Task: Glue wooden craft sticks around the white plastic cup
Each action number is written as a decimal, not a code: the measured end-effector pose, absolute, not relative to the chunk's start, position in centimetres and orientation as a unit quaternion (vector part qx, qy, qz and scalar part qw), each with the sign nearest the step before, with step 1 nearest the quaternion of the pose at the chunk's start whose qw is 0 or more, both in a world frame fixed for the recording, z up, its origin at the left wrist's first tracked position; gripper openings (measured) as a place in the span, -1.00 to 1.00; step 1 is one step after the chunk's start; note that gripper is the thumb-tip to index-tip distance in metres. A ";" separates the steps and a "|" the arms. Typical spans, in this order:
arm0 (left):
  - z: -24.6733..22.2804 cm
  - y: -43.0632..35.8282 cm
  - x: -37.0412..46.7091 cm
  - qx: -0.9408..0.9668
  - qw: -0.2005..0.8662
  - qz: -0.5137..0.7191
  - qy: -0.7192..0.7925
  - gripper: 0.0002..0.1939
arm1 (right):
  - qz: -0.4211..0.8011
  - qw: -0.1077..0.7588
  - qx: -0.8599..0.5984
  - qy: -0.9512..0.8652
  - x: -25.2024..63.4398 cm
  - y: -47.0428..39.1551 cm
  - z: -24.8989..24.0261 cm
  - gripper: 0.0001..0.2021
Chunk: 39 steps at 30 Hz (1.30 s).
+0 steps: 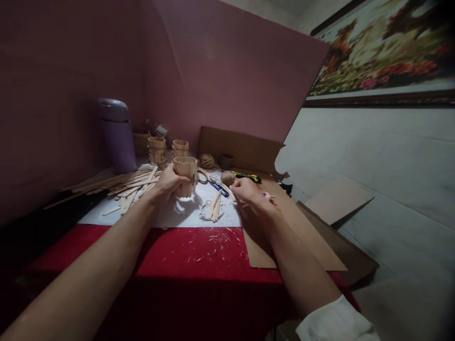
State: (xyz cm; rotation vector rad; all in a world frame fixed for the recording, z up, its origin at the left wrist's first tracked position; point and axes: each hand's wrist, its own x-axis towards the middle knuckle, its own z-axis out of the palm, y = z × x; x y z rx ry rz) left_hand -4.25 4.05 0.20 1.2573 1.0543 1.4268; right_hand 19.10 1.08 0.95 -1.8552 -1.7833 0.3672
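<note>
My left hand [169, 182] is wrapped round a cup made of wooden craft sticks [185, 176], which stands upright with its scalloped rim up. My right hand [246, 189] is closed in a pinch beside a small ball of twine [228, 177]; what its fingertips hold, if anything, cannot be made out. Between the hands lie a dark blue-handled cutter [219, 189] and a few loose craft sticks [214, 206] among shavings. Just behind my right hand rests a yellow and black utility knife [247, 177].
A pile of craft sticks [131, 185] spreads at the left, in front of a purple bottle [119, 142]. Two similar cups [157, 150] stand behind, near a larger twine ball [206, 161] and a tape roll [202, 177]. Cardboard [261, 248] covers the right side of the red cloth [177, 258].
</note>
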 end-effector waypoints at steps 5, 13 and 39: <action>0.0 4.3 -4.3 0.483 0.466 0.599 0.437 -0.38 | 0.164 0.420 -0.673 -0.586 20.5 2.1 1.4 -0.83; 0.4 4.1 -4.3 0.445 0.460 0.634 0.434 -0.34 | 0.351 0.598 -0.502 -0.517 19.6 2.0 1.2 -0.67; 0.9 3.6 -3.7 0.257 0.519 0.719 0.384 -0.66 | 0.580 0.543 -0.390 -0.464 17.9 0.8 0.3 -0.49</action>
